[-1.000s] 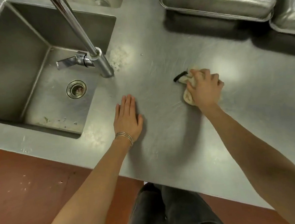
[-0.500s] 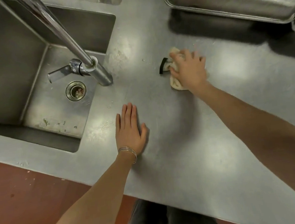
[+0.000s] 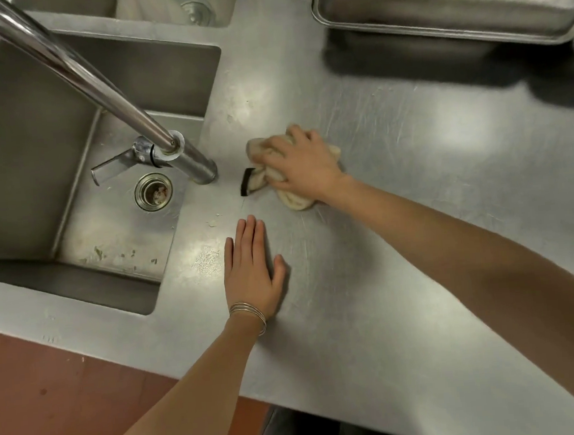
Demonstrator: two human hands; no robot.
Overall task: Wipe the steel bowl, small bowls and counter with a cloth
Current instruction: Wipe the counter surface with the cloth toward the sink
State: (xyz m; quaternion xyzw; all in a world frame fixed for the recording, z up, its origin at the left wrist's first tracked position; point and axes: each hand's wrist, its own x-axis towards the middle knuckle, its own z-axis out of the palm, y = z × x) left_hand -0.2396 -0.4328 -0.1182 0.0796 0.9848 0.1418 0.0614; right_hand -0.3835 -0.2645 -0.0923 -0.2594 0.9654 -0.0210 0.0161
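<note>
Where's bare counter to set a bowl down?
Widest bare patch: counter between the steel pan and the right forearm. Another below that forearm, toward the front edge. Crowded beside the faucet: right hand grips the cloth, left hand rests flat nearby.

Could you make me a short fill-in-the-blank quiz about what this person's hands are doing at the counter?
1. The right hand grips a crumpled ____ on the counter.
2. The left hand lies flat on the counter, holding ____.
3. The faucet reaches out over the ____.
Missing words: cloth; nothing; sink.
</note>
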